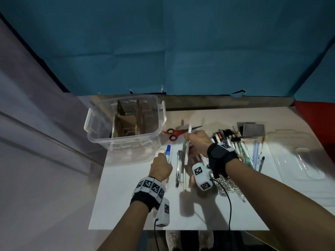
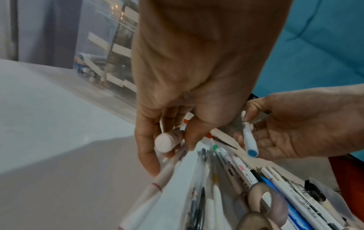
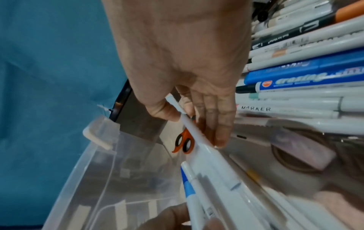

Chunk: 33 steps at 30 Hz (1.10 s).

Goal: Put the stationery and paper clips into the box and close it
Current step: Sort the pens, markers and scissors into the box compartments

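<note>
My left hand (image 1: 161, 161) grips a white marker with a blue cap (image 1: 168, 153) just right of the clear plastic box (image 1: 94, 138); its round butt end (image 2: 163, 142) shows between thumb and fingers. My right hand (image 1: 190, 141) pinches a thin white pen (image 1: 189, 136) between thumb and fingers, held nearly upright above the table near the red scissors (image 1: 173, 133). In the right wrist view that pen (image 3: 194, 132) runs under the thumb. Several loose pens (image 1: 179, 169) lie between my hands, and a pile of markers (image 1: 233, 144) sits to the right. Paper clips (image 1: 229, 186) lie under my right wrist.
The box stands open at the table's back left with cardboard dividers (image 1: 126, 124) inside. Its clear lid (image 1: 299, 160) lies flat at the far right. Dark flat cards (image 1: 252, 130) rest behind the markers. A blue cloth backdrop (image 1: 181, 51) hangs behind the table.
</note>
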Motion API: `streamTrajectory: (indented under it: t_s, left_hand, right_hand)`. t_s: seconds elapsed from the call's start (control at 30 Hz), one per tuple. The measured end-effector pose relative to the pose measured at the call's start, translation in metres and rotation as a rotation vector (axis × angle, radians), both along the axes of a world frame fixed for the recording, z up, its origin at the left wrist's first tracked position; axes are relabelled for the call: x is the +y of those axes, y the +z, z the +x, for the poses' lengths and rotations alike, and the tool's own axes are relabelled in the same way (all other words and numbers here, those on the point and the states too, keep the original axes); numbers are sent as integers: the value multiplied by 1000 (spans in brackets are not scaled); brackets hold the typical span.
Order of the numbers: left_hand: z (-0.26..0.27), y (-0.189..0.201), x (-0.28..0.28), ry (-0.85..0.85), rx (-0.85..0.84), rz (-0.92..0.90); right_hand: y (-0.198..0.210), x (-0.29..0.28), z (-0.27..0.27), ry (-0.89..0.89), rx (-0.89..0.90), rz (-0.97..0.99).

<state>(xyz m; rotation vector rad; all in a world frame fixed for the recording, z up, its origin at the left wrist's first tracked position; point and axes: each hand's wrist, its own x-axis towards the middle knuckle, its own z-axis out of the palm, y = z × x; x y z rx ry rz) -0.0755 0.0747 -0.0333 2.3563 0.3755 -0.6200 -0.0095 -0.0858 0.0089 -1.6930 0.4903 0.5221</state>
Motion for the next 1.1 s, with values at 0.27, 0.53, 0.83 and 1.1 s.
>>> streamTrajectory:
  t_s: [0.27, 0.53, 0.83, 1.1]
  left_hand:
    - [-13, -1, 6, 43, -6, 17]
    - [-30, -12, -8, 42, -8, 3]
    - [-28, -9, -8, 18, -6, 113]
    - [-17, -4, 3, 114, -8, -197]
  right_hand:
    - [-24, 33, -25, 404, 17, -438]
    - [-40, 59, -41, 532, -73, -756]
    - [-37, 57, -42, 429, -60, -687]
    - [-8, 19, -35, 146, 138, -106]
